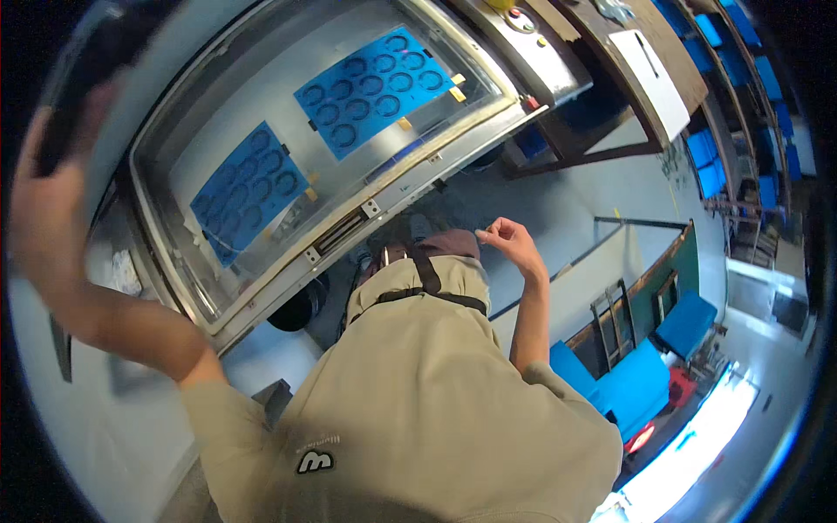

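Note:
My left hand (52, 187) is raised at the far left, blurred, its thumb and fingers around a long dark object (100, 65) whose kind I cannot make out. It is beside a metal-framed machine bed (418, 170) with a glass-like cover. Inside lie two blue sheets, the larger sheet (370, 84) at the back right and the smaller sheet (248, 193) at the front left, both bearing rows of dark rings. My right hand (514, 247) hangs over the floor by my thigh, thumb and fingers closed in a pinch. Anything between its fingertips is too small to name.
A control panel (523, 30) with buttons adjoins the machine at the back. Beyond it stands a wooden table (676, 65) with a white board (649, 83). Shelves (737, 96) with blue items line the far right. Blue panels (632, 383) and frames lean at the right.

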The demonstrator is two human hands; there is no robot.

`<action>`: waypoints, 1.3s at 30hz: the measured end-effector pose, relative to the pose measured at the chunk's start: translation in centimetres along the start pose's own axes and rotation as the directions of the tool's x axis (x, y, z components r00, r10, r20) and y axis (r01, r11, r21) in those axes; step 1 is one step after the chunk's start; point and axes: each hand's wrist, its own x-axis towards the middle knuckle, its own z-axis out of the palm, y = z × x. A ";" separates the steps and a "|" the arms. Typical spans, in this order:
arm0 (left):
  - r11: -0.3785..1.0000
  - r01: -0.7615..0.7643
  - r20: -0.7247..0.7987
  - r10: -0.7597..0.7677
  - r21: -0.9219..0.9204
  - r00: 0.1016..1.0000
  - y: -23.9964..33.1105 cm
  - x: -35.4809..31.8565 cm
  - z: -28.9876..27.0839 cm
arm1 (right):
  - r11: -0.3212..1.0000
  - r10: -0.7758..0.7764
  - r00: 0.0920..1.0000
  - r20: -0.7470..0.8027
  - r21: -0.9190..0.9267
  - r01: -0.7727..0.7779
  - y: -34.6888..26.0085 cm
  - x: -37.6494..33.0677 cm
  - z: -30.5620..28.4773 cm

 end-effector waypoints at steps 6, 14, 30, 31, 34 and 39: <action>0.919 0.308 0.941 0.152 -0.248 0.304 6.5 -12.6 5.1 | 0.829 -0.552 0.555 0.622 0.337 0.446 -13.7 0.7 3.3; 0.911 0.407 0.957 -0.063 -0.060 0.282 12.5 -36.9 24.1 | 0.506 -0.638 0.559 0.531 -0.259 0.823 -13.8 12.7 16.4; 0.917 0.391 0.944 -0.056 -0.081 0.325 12.7 -37.1 24.0 | 0.200 -0.706 0.541 0.457 -0.604 0.771 -7.2 14.0 18.2; 0.915 0.396 0.945 -0.061 -0.076 0.322 12.8 -36.9 23.6 | 0.199 -0.711 0.531 0.461 -0.593 0.780 -7.2 13.9 17.9; 0.914 0.373 0.876 -0.045 -0.158 0.481 12.9 -37.1 22.7 | 0.221 -0.715 0.534 0.452 -0.579 0.785 -6.9 13.9 17.9; 0.922 0.362 0.823 -0.098 -0.136 0.560 13.6 -37.4 22.1 | 0.171 -0.730 0.503 0.464 -0.588 0.790 -7.0 13.6 18.0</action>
